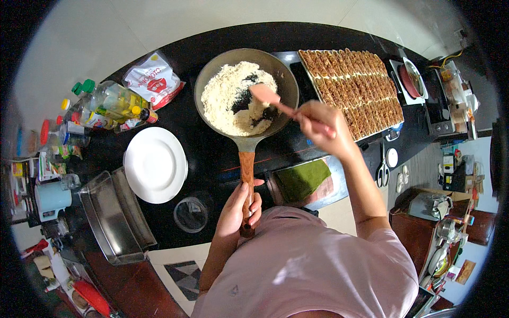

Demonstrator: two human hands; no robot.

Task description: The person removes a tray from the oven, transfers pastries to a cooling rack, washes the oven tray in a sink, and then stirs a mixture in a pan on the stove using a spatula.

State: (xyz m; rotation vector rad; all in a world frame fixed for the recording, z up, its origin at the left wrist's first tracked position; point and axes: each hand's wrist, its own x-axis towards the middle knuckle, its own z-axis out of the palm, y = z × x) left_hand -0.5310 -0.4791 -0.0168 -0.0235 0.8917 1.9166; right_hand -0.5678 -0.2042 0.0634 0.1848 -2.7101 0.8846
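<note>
My left hand point(238, 208) is wrapped round the brown wooden handle point(246, 168) of a frying pan point(289, 79). Inside the pan lies a crumbly, cream-white mass point(220, 98), with the dark pan bottom showing through in the middle and at the lower right. My right hand point(322, 127) grips a pink spatula point(265, 94) by its handle. The spatula's blade is down in the pan, at the edge of the pale crumbs. Whether the pan rests on a burner is hidden beneath it.
Left of the pan are a white plate point(156, 165), a red-and-white bag point(152, 79), bottles point(114, 100), a metal sink point(114, 220) and a clear glass point(191, 214). A board of brown-topped strips point(355, 87) lies right, with scissors point(382, 167) and green sheets point(302, 180) nearer me.
</note>
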